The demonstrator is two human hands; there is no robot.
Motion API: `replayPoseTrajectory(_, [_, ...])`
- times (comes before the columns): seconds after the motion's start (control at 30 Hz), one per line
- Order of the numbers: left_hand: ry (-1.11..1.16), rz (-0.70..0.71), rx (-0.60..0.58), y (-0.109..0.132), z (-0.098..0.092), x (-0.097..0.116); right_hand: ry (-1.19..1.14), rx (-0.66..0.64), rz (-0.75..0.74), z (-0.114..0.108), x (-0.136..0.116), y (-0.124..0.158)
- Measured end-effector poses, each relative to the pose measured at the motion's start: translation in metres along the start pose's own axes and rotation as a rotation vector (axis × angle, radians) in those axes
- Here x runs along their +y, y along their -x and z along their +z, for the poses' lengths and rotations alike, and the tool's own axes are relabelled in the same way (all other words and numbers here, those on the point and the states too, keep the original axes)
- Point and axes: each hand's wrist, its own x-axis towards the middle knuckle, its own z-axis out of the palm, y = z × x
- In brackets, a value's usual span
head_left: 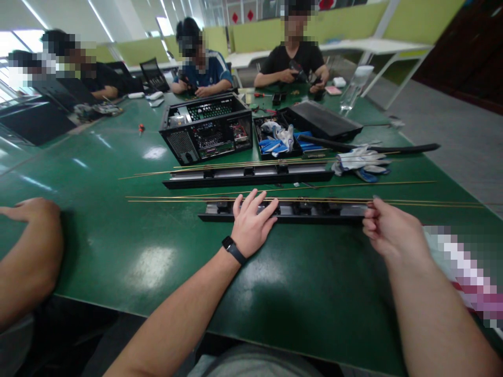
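My left hand (251, 222), with a black band on the wrist, lies flat with fingers spread on a long black rail (314, 212) near the table's front. My right hand (387, 228) is at the rail's right end, fingers curled in a pinch by the thin brass rods (412, 202) that run across the rail; whether it grips a rod I cannot make out. A second black rail (247, 175) lies parallel behind, with more brass rods along it.
The green table (137, 251) carries an open black computer case (206, 128), a black tray with blue-white gloves (277, 139), a flat black panel (326, 119), loose gloves (361, 163) and a water bottle (353, 89). Another person's forearm (27, 251) rests at left; several people sit opposite.
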Motion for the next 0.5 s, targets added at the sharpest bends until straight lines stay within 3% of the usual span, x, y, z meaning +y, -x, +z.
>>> replayPoseTrajectory(0.23, [-0.003, 0.010, 0.008, 0.000, 0.001, 0.000, 0.011, -0.013, -0.022, 0.005, 0.003, 0.009])
replayPoseTrajectory(0.5, [-0.002, 0.002, -0.020, 0.000, 0.000, 0.000, 0.042, -0.143, -0.008, 0.004, 0.010, 0.009])
